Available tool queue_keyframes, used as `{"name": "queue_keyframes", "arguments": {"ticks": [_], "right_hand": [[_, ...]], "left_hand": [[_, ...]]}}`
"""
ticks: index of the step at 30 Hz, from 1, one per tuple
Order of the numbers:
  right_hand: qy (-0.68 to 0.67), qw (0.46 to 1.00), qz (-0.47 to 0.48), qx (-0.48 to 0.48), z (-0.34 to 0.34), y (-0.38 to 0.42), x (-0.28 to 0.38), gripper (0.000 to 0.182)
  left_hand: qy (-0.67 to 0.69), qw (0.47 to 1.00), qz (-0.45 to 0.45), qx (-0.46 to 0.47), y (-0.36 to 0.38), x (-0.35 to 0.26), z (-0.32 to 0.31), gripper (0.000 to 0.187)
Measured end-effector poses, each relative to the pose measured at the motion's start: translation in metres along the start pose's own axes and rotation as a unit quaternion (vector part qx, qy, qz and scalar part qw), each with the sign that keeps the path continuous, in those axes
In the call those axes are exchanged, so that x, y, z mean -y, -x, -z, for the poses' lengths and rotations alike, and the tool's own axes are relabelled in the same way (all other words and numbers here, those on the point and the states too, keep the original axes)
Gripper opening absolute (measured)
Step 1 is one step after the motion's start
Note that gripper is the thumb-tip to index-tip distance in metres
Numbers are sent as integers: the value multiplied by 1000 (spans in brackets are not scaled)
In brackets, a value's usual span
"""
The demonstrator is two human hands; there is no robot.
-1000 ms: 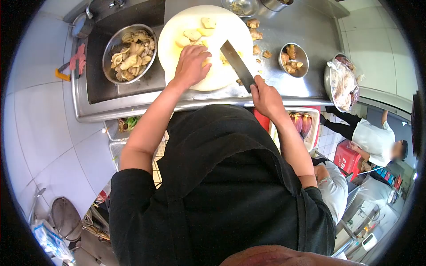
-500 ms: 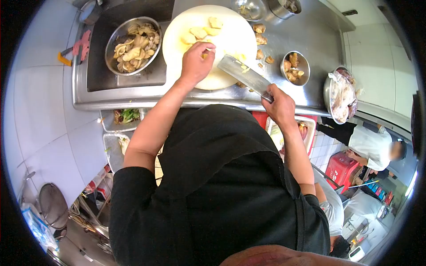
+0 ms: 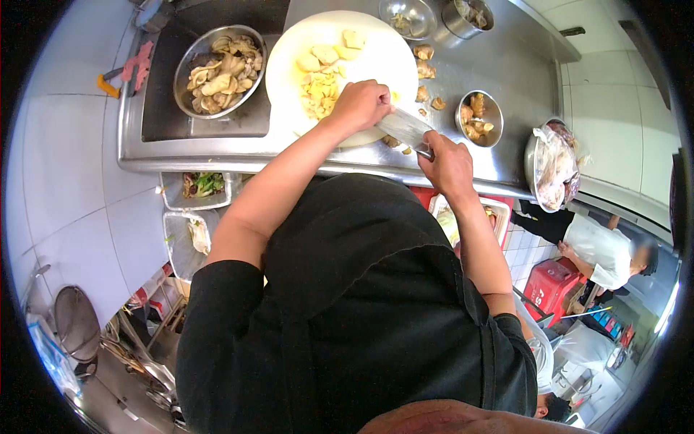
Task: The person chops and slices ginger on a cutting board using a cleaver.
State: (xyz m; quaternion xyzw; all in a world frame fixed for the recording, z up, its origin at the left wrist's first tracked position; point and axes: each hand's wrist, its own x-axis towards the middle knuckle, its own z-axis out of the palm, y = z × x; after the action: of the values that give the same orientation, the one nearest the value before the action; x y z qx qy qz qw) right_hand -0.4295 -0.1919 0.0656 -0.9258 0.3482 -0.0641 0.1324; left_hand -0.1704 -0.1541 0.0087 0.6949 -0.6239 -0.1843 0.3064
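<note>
My right hand (image 3: 448,165) is wrapped round the handle of a wide cleaver (image 3: 406,130), whose blade points up and left over the edge of the round white cutting board (image 3: 289,43). My left hand (image 3: 361,103) has its fingers bent together at the blade's far end; anything between them is hidden. Left of that hand lies a pile of yellow ginger slices (image 3: 318,92). Several peeled ginger pieces (image 3: 324,54) rest higher on the board. Unpeeled ginger knobs (image 3: 425,69) line the board's right side on the steel counter.
A bowl of mushrooms (image 3: 220,76) sits in the sink at left. On the counter's right are a small bowl of ginger (image 3: 477,119) and a bowl with a plastic bag (image 3: 555,163). Another person (image 3: 596,249) stands at far right.
My left hand has moved right and down to the cleaver's blade, uncovering the yellow slices. My right hand and the cleaver have shifted slightly, and the blade now shows less of its face.
</note>
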Motion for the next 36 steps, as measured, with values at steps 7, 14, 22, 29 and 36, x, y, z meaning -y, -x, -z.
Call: {"name": "queue_keyframes", "arguments": {"ticks": [7, 14, 22, 29, 36], "right_hand": [[20, 998, 42, 31, 9, 16, -11, 32], [-61, 997, 32, 34, 27, 46, -28, 27], [-219, 963, -141, 70, 17, 47, -34, 21], [-238, 955, -159, 77, -5, 42, -20, 26], [-143, 988, -36, 56, -3, 35, -6, 18]], "left_hand": [[12, 998, 40, 36, -1, 21, -5, 15], [9, 1000, 10, 17, 4, 30, 19, 15], [-60, 993, -80, 59, 9, 24, 5, 19], [-101, 988, -102, 51, 38, 30, -2, 18], [-71, 994, -83, -23, 57, 37, -20, 12]]}}
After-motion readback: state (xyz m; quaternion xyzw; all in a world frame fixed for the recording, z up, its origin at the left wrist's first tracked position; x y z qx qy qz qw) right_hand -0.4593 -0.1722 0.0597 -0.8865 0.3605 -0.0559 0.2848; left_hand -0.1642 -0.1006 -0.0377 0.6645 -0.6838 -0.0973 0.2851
